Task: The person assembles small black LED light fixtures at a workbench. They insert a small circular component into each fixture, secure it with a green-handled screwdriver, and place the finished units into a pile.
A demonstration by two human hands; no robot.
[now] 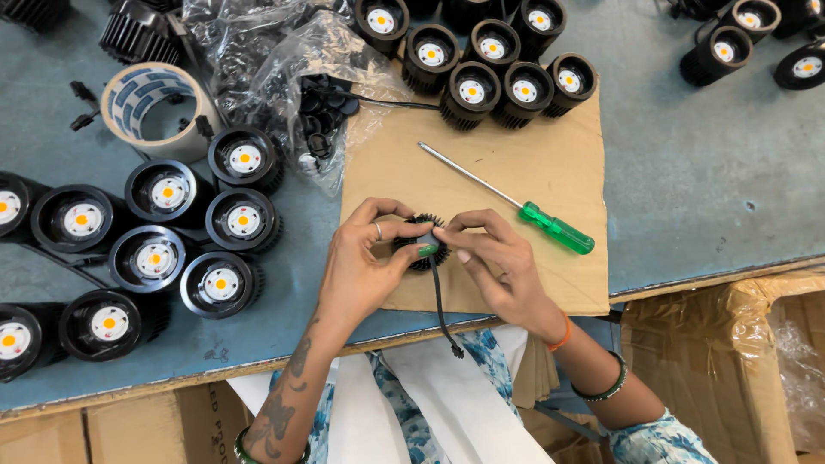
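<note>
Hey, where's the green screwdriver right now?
The screwdriver lies on the cardboard sheet, just beyond the right hand, below the far cluster of lamps.

Bare cardboard sheet (550, 163) beyond the screwdriver (516, 204) (lamp housings (155, 258) crowding left).

Person, seen from above, lower centre of frame. Left hand (365, 262) bore a thin ring on one finger and green-painted nails; its forearm carried dark tattoo work and a green bangle at lower left. Right hand (498, 262) had an orange wrist thread and a green bangle. Clothing was blue-and-white patterned, with a white front panel.
</note>
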